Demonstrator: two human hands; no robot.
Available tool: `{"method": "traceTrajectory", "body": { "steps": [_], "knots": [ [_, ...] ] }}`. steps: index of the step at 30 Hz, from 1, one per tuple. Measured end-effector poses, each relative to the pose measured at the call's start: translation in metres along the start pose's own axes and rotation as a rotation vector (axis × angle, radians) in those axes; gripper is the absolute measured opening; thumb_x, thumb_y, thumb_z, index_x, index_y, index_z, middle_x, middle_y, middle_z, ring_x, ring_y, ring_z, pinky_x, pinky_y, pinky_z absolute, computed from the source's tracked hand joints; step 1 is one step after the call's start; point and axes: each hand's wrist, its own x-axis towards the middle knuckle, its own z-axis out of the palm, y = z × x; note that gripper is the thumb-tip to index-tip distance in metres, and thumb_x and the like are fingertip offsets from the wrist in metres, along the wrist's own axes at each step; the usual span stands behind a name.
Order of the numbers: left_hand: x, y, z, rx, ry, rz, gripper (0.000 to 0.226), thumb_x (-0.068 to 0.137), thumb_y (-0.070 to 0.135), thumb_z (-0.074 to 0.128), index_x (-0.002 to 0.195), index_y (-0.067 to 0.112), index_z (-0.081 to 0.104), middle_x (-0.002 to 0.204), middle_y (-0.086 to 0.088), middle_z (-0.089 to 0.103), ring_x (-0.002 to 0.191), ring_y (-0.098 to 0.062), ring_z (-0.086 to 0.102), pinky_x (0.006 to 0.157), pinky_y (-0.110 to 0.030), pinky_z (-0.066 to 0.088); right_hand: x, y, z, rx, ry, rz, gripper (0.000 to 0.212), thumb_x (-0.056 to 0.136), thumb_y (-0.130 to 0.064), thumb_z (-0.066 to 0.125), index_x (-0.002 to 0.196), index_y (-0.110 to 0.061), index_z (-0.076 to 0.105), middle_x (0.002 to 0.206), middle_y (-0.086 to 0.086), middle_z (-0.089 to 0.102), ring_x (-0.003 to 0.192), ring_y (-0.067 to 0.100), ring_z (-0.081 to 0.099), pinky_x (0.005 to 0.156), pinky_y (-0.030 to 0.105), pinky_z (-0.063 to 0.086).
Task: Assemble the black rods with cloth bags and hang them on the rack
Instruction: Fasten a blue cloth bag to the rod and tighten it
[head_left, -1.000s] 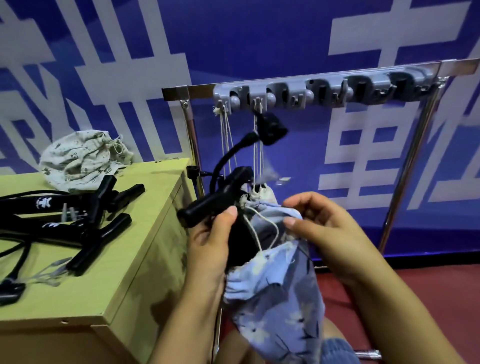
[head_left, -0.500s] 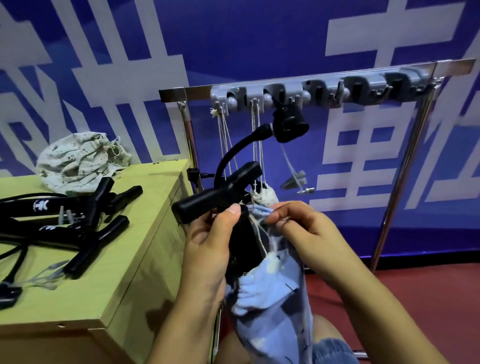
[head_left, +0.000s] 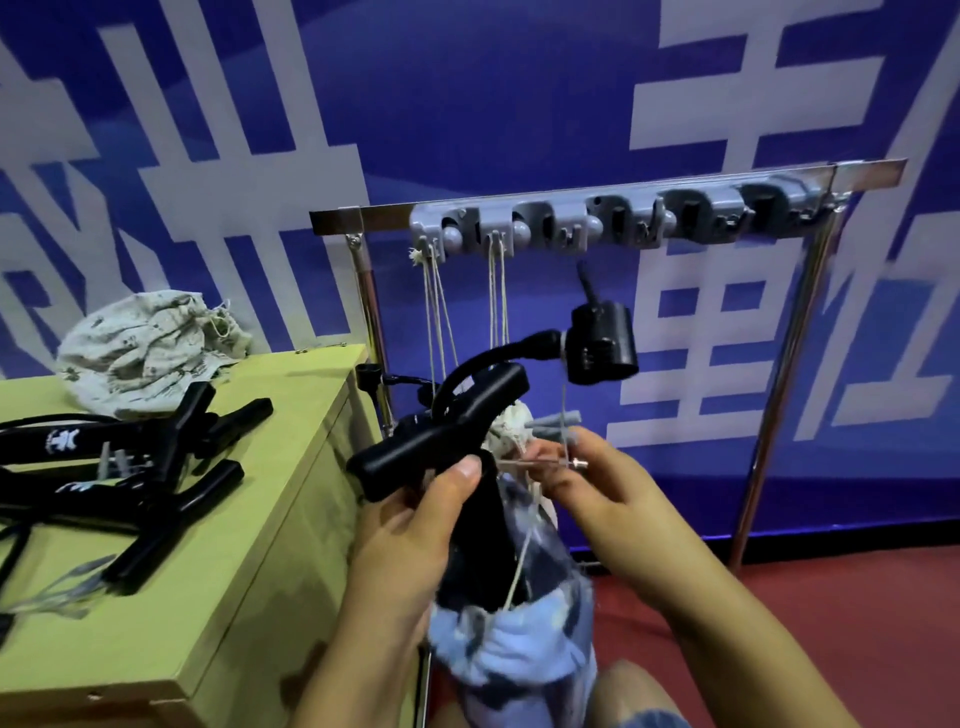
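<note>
Gripping black rod (head_left: 441, 441), left hand (head_left: 410, 540) holds it half inside blue cloth bag (head_left: 514, 639); right hand (head_left: 597, 493) pinches drawstring (head_left: 519, 571) beside it.

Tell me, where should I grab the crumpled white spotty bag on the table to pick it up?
Best guess: pinch the spotty bag at its gathered mouth on the right end, where the drawstring pokes out, coming from above. The cloth bunches there, so fingers could close round it. Its left and front sides look loose and lie close to the black rods.

Bright, even light; wide-angle warp at edges, slight motion blur throughout.
</note>
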Motion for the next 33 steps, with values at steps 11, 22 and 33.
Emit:
{"method": "traceTrajectory", "body": {
  "steps": [11,22,33],
  "knots": [
    [0.019,-0.002,-0.054,0.478,-0.258,0.057,0.063,0.068,0.012,0.082,0.114,0.04,0.05,0.103,0.03,0.064,0.065,0.011,0.06,0.062,-0.003,0.042,0.023,-0.001,-0.084,1.312,-0.195,0.389,0.018,0.085,0.0,0.055,0.098,0.008,0.065,0.076,0.008,0.065,0.056,0.014,0.054,0.06,0.023,0.049],
    [0.023,0.021,-0.054,-0.276,0.137,0.308,0.066,0.081,-0.027,0.026,0.111,0.021,0.061,0.127,0.002,0.062,0.105,-0.007,0.065,0.083,-0.012,0.049,0.029,0.012,-0.065,1.304,0.054,0.069,0.088,0.043,-0.016,0.093,0.123,-0.008,0.058,0.126,0.015,0.061,0.08,0.018,0.072,0.06,0.019,0.057],
    [0.046,0.022,-0.06,-0.256,0.361,0.421,0.02,0.096,0.028,0.047,0.116,0.029,0.048,0.118,0.004,0.063,0.112,-0.015,0.063,0.093,-0.032,0.052,0.028,0.008,-0.062,0.314,0.448,-0.125,0.102,0.049,-0.074,0.069,0.132,-0.017,0.047,0.125,-0.009,0.055,0.11,0.005,0.06,0.076,0.011,0.05]
  ]
}}
